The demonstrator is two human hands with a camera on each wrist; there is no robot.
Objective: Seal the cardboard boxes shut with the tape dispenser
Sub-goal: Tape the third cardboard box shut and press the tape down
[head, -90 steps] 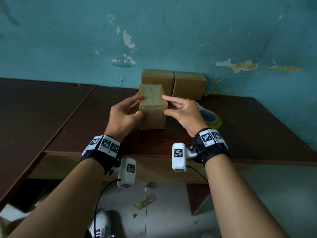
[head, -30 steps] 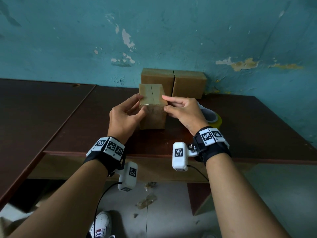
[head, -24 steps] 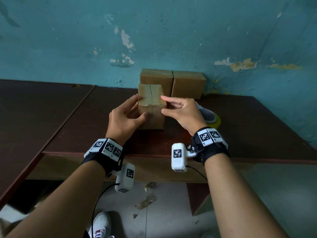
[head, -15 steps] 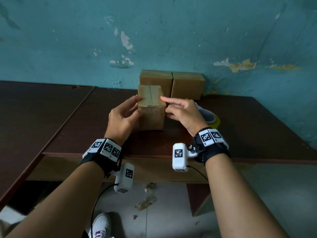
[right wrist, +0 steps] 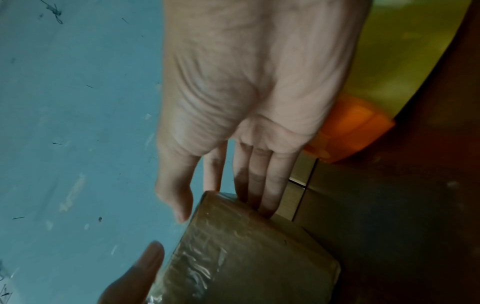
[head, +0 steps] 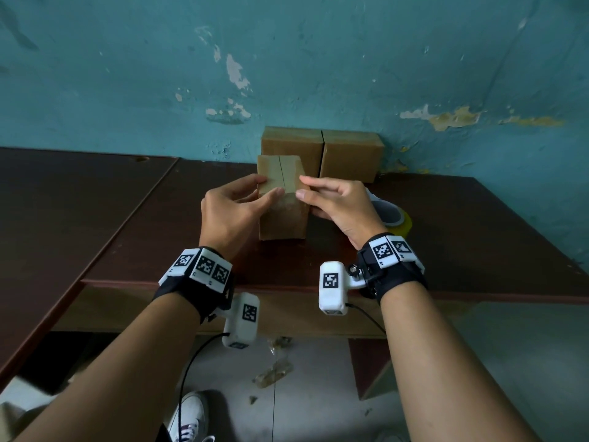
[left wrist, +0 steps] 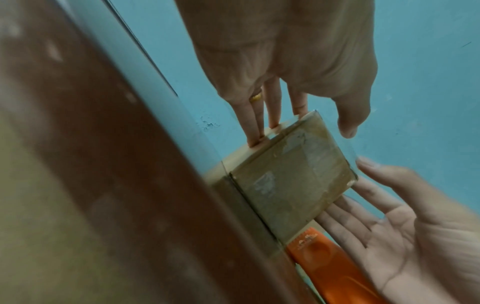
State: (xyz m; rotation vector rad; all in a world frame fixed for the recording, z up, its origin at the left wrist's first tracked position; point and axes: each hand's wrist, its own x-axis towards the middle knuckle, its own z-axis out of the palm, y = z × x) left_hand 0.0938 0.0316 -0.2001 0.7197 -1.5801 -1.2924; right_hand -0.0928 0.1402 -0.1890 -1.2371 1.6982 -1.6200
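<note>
A small cardboard box (head: 282,223) stands on the dark brown table (head: 127,218), with a seam down its top and shiny tape on its front face (right wrist: 207,265). My left hand (head: 255,193) lies with straight fingers (left wrist: 257,127) along the box's left side, the thumb at the front top edge. My right hand (head: 314,193) has straight fingers (right wrist: 267,193) flat on the right side, its thumb beside the left thumb. The orange tape dispenser (head: 395,218) with a yellowish roll lies on the table behind my right hand, untouched; it also shows in the left wrist view as the dispenser (left wrist: 330,265).
Two more cardboard boxes (head: 291,148) (head: 350,154) stand side by side against the teal wall, just behind the small box. A second dark table (head: 63,202) adjoins on the left. The table's front edge (head: 287,285) runs under my wrists.
Both thumbs have slid up and inward on the box's front face to meet near its top edge. The box and the tape dispenser have stayed in place.
</note>
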